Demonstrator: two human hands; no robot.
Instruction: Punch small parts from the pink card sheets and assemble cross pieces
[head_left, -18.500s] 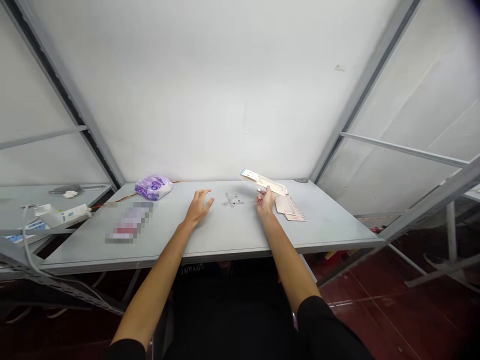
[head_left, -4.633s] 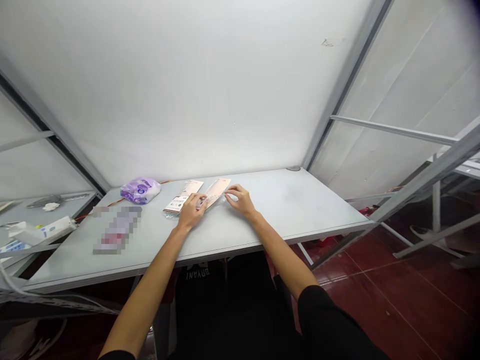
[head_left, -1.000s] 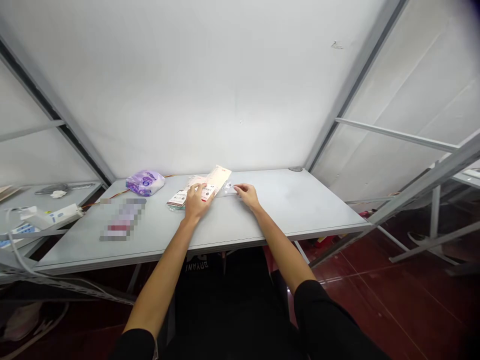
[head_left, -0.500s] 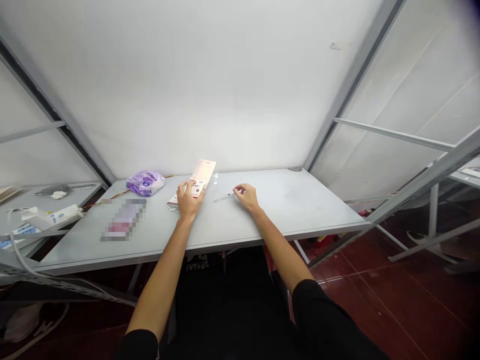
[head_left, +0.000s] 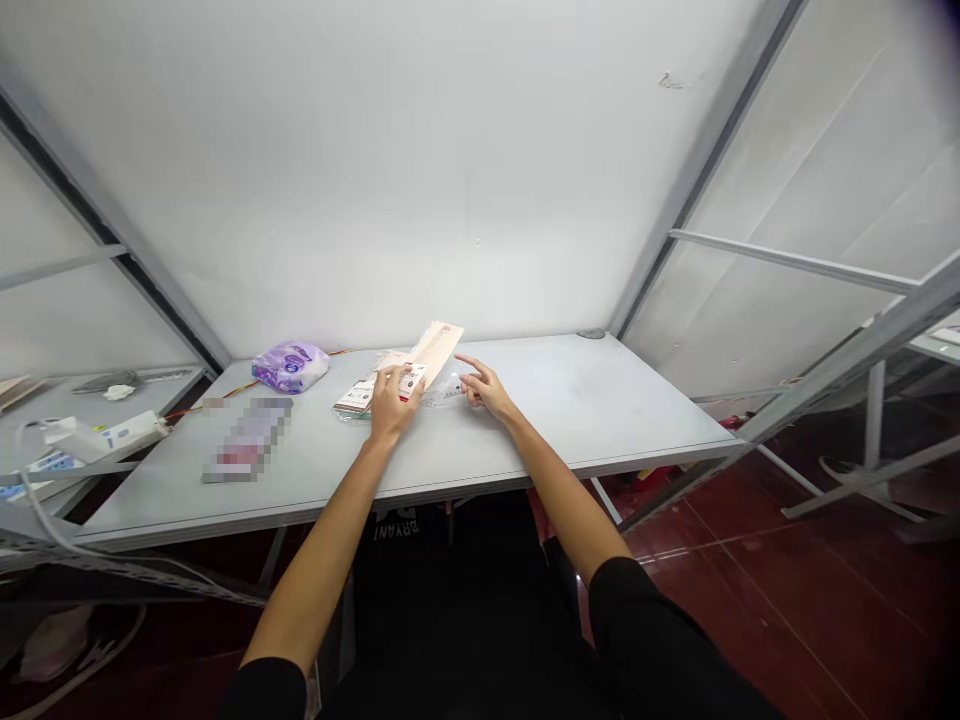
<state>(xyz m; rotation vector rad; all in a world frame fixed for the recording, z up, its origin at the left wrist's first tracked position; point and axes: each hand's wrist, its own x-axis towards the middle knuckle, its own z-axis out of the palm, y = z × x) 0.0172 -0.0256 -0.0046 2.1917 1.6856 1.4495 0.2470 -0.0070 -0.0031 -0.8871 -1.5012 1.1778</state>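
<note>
My left hand (head_left: 391, 402) is closed on a cream card packet (head_left: 439, 349) with a white and red printed label. The packet tilts up to the right above a small stack of similar printed packets (head_left: 355, 398) in clear plastic. Just right of it lies a clear plastic strip (head_left: 444, 396) with dark ruler-like marks, partly overlapped by a see-through film. My right hand (head_left: 486, 389) is beside the strip's right end, index finger stretched out and the other fingers bent. Nothing shows clearly between those fingers.
A purple tissue pack (head_left: 291, 366) stands at the back left of the grey table (head_left: 600, 420). In front of it lies a blurred flat item (head_left: 249, 440). A dark flat object (head_left: 591, 334) rests at the back right. A power strip (head_left: 131, 430) is on the left-hand shelf.
My left hand has moved right with the cream packet, uncovering more of the stack. My right hand's pinch has loosened, and its index finger now points outward beside the clear strip.
</note>
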